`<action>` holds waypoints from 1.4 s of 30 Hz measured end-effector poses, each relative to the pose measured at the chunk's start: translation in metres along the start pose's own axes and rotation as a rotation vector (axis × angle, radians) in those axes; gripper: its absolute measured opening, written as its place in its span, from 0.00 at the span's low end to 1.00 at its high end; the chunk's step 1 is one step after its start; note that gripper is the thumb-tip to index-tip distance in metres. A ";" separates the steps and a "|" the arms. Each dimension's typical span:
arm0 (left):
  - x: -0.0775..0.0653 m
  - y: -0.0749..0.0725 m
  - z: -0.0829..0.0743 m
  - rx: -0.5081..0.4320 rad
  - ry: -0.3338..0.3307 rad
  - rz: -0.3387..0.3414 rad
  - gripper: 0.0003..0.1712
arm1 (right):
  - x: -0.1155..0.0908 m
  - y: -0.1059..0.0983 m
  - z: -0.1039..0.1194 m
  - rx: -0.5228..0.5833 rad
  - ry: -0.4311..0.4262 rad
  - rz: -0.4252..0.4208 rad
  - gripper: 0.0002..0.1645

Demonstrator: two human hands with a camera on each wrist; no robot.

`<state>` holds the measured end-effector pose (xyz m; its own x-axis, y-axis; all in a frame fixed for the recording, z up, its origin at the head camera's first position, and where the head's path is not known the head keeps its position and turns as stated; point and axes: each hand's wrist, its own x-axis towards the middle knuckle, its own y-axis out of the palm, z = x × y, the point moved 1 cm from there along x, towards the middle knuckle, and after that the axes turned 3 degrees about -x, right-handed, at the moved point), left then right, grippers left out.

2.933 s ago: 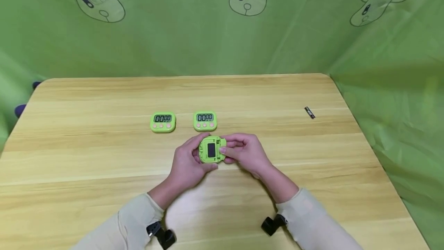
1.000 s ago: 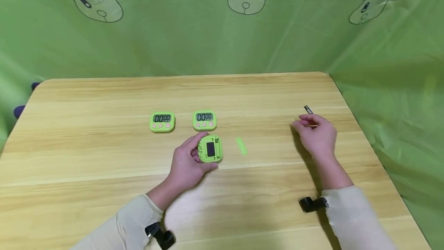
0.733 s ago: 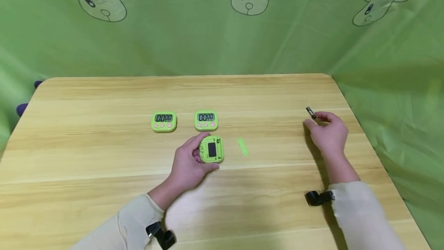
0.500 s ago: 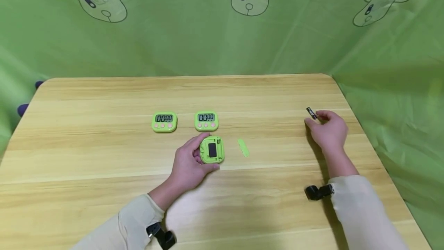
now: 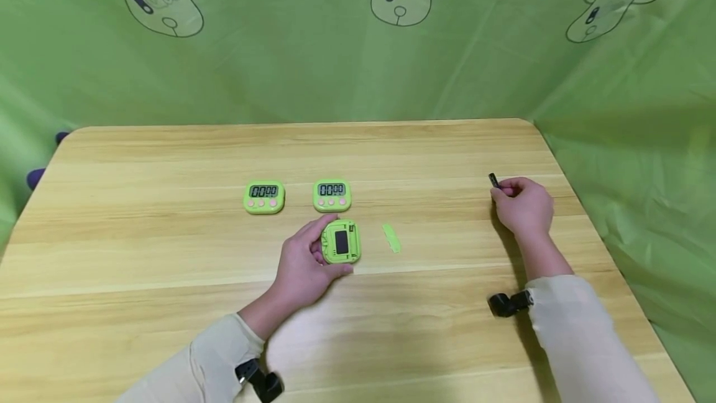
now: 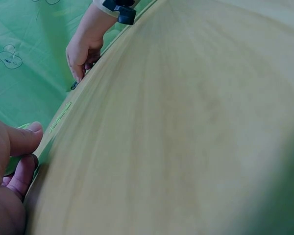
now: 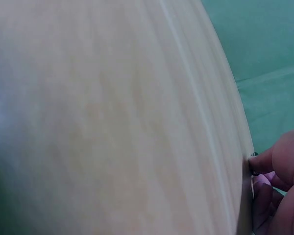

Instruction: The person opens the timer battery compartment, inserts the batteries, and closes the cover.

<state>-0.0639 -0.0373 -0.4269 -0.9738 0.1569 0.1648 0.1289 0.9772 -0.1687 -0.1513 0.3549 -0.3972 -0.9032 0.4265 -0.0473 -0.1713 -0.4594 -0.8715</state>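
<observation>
In the head view my left hand grips a green digital timer by its edges, back side up, with its battery slot uncovered. To the right of it a light green battery cover lies loose on the table. Farther right, my right hand pinches a small black battery between thumb and fingers; the battery's far end sticks out past the fingertips. The right wrist view has the battery mostly hidden behind the thumb.
Two more green timers, a left one and a right one, stand face up beyond my left hand, displays reading 00:00. The wooden table meets a green curtain at the back and right.
Earlier both hands were on the timer; the cover has since come off and been laid down. My right hand went right to the battery, took hold of it and turned it slightly.
</observation>
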 end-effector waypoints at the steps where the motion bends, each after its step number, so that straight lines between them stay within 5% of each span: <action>1: 0.000 0.000 0.000 0.003 0.000 0.000 0.54 | 0.000 0.000 0.000 -0.001 0.000 0.004 0.22; 10: 0.000 0.000 0.000 0.001 0.011 0.001 0.55 | -0.006 0.001 0.003 0.033 -0.068 0.004 0.20; 19: 0.000 0.001 0.001 0.027 0.021 0.001 0.55 | -0.034 0.009 0.026 0.172 -0.131 0.006 0.18; 42: 0.000 0.000 0.001 0.004 0.010 0.003 0.55 | -0.114 0.030 0.085 0.459 -0.194 0.340 0.16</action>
<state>-0.0637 -0.0372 -0.4277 -0.9715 0.1610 0.1740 0.1307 0.9761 -0.1734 -0.0873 0.2262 -0.3768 -0.9850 0.0666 -0.1590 0.0265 -0.8529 -0.5214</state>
